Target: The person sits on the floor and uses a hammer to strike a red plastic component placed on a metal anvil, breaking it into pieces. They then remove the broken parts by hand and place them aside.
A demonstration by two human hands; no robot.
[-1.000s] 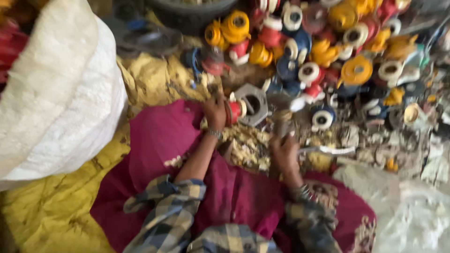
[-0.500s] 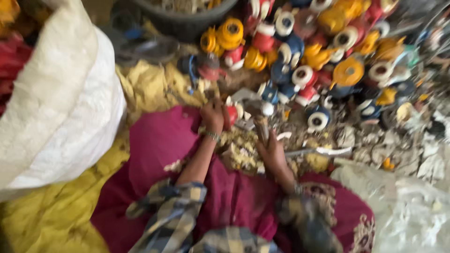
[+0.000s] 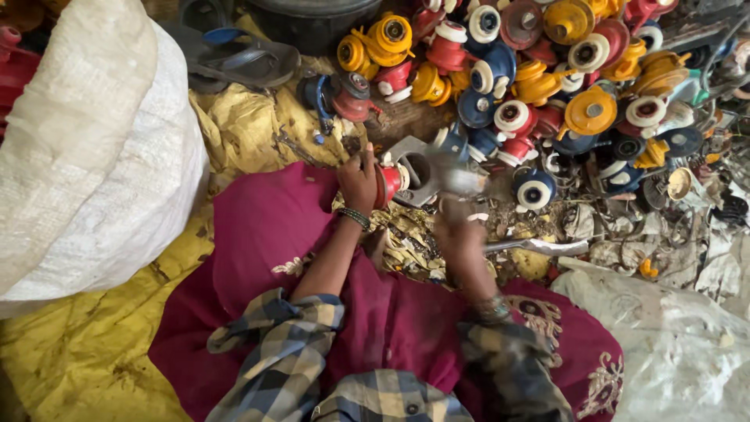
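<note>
Just right of the left hand, which is gripping a red spool, the blurred right hand is seemingly clasping a tool.

Two hands, left hand, right hand, one white sack, one sandal

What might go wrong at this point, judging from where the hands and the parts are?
1. The left hand pins a red part against a grey metal block while the blurred right hand holds a tool beside it: a slip could hit fingers.
2. The heap of coloured spool-like parts crowds the block and could slide into the work.
</note>
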